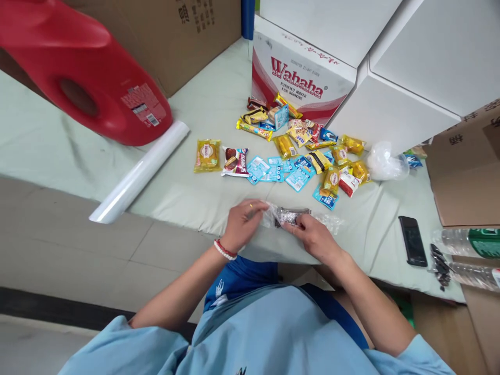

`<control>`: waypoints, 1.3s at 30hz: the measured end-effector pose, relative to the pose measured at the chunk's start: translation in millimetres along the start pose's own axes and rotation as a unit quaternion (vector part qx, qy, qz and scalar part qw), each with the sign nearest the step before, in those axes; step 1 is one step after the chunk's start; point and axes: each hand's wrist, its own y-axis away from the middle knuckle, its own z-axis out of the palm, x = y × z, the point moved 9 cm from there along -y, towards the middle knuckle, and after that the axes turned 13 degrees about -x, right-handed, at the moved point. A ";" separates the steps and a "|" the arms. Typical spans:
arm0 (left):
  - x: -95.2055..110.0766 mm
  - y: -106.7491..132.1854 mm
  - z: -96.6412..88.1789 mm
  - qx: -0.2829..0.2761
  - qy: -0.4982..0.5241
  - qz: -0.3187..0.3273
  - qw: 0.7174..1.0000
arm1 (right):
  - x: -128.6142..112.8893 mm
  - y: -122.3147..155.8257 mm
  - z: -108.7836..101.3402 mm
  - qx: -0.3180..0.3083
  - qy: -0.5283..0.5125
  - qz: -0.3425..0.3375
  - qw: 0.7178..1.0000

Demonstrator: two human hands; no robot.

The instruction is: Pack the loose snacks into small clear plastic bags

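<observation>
Fingers [255, 205] of the left hand [241, 225] are pinched together on clear plastic wrapping [269, 214]; those of the right hand [318, 240] curl over a dark wrapped snack [292, 214], and whether they grip it, I cannot tell. This snack is near the front edge of the counter [363, 229], before the scattered snack packets [299, 178].

Left forearm [179, 289] bare, slanting inward from lower left; left wrist [226, 249] roughly in line with it. Left hand [246, 223]: back upward, fingertips gathered in a pinch, pointing toward the right. Right forearm [369, 299] bare, angled inward from lower right. Right hand [315, 237]: fingers curled, one digit extended leftward; thumb or index, cannot tell. Hands near each other, not touching.
</observation>
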 end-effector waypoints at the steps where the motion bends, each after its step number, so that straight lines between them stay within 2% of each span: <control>1: -6.9 -1.1 -12.2 0.052 0.007 -0.043 0.998 | -1.4 -0.6 0.3 0.004 0.007 -0.001 1.000; 3: -12.6 -4.8 -26.2 0.121 -0.024 -0.109 0.986 | -3.0 -1.0 0.1 0.018 0.009 -0.002 1.000; 4: -12.2 -8.6 -26.4 0.125 -0.055 -0.131 0.982 | -3.2 -0.9 -0.7 0.028 0.002 -0.003 1.000; 5: -10.9 -13.6 -22.0 0.106 -0.090 -0.145 0.980 | -2.9 -0.4 -2.3 0.041 -0.010 -0.004 0.999; 9: -2.0 -21.3 11.6 -0.058 -0.191 -0.139 0.970 | -2.8 5.9 -14.4 0.097 -0.096 -0.044 0.990; 11: 3.4 -14.1 18.5 -0.098 -0.175 -0.126 0.972 | -1.4 11.0 -21.8 0.125 -0.152 -0.069 0.978; 12: 5.8 -9.9 18.1 -0.100 -0.149 -0.126 0.976 | -0.2 13.2 -24.6 0.137 -0.175 -0.076 0.972; 16: 24.1 -2.1 16.6 -0.043 -0.047 -0.118 0.991 | 3.0 13.0 -27.1 0.159 -0.212 -0.077 0.961; 17: 31.7 -3.6 22.7 -0.042 -0.040 -0.105 0.993 | 3.2 11.1 -26.6 0.160 -0.212 -0.073 0.961; 19: 48.0 -9.0 43.8 -0.075 -0.061 -0.072 0.993 | 4.5 7.5 -26.7 0.162 -0.213 -0.064 0.961; 22: 66.4 -14.6 74.7 -0.128 -0.174 -0.026 0.976 | 12.8 7.9 -29.5 0.157 -0.261 -0.054 0.951; 24: 73.0 -14.4 86.1 -0.137 -0.255 0.002 0.957 | 28.0 14.1 -31.9 0.158 -0.333 -0.026 0.929; 26: 76.0 -12.0 94.2 -0.148 -0.314 0.028 0.937 | 54.0 27.5 -35.3 0.201 -0.395 0.053 0.895; 28: 76.1 -9.6 100.3 -0.159 -0.352 0.047 0.921 | 80.1 47.7 -40.0 0.277 -0.381 0.161 0.867; 29: 75.8 -8.8 102.4 -0.162 -0.364 0.052 0.916 | 87.9 56.2 -42.3 0.305 -0.342 0.209 0.864; 31: 75.4 -8.2 104.9 -0.161 -0.379 0.061 0.909 | 93.6 61.4 -41.4 0.306 -0.246 0.270 0.879; 33: 75.1 -8.1 106.3 -0.156 -0.386 0.065 0.907 | 95.2 53.8 -28.1 0.241 -0.187 0.294 0.906; 36: 72.7 -6.6 106.7 -0.149 -0.393 0.061 0.906 | 97.4 47.5 -3.5 0.150 -0.178 0.290 0.928; 37: 71.6 -5.6 106.4 -0.147 -0.396 0.057 0.905 | 98.0 49.9 -1.2 0.150 -0.186 0.284 0.929; 39: 69.8 -3.1 105.7 -0.143 -0.405 0.051 0.902 | 99.1 59.2 -6.7 0.188 -0.213 0.273 0.919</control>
